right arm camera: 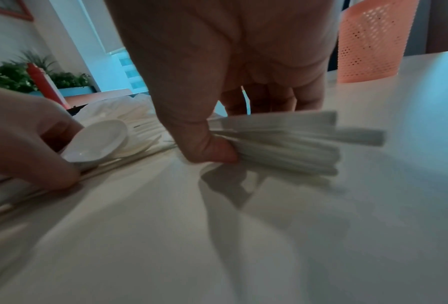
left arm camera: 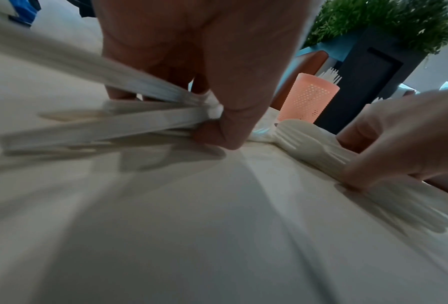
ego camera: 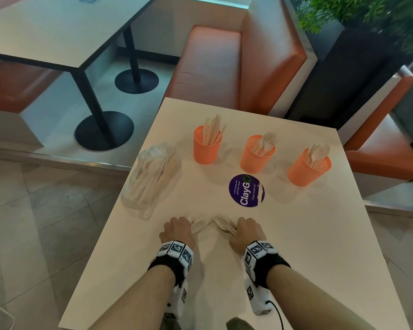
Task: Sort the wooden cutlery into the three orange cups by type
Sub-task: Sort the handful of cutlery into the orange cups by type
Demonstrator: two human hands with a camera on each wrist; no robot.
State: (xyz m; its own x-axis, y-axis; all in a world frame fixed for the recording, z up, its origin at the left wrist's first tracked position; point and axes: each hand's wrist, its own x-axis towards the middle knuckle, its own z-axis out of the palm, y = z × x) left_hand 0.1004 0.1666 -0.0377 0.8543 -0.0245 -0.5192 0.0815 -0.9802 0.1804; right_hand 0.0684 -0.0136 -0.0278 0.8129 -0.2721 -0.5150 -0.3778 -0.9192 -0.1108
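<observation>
The loose wooden cutlery [ego camera: 215, 225] lies on the counter [ego camera: 296, 234] nearest the person, on the near side of the round purple sticker [ego camera: 246, 191], split into two bunches under the hands. The left hand [ego camera: 177, 231] has its fingers curled down around one bunch; in the left wrist view the thumb [left arm camera: 228, 131] and fingers pinch several flat handles [left arm camera: 100, 127] together, the handles fanning out toward the left just above the counter. A spoon bowl [right arm camera: 98, 142] shows at that hand's fingertips in the right wrist view. The right hand [ego camera: 247, 231] is likewise clamped on a bunch: its thumb [right arm camera: 212, 150] presses a stack of handles [right arm camera: 282, 144] against the curled fingers, and fork heads [left arm camera: 308, 139] stick out of it toward the left hand.

Beyond the sticker stand the three orange cups. The left cup [ego camera: 207, 145] holds knives, the middle cup [ego camera: 255, 154] holds forks, and the right cup [ego camera: 308, 167], tilted in this wide view, holds spoons. Left of the sticker, near the counter's left edge, lies a clear plastic bag [ego camera: 150, 179] with more cutlery inside.

Farther past the cups are an orange bench seat [ego camera: 212, 63] and a dark planter [ego camera: 348, 67] with green foliage.
</observation>
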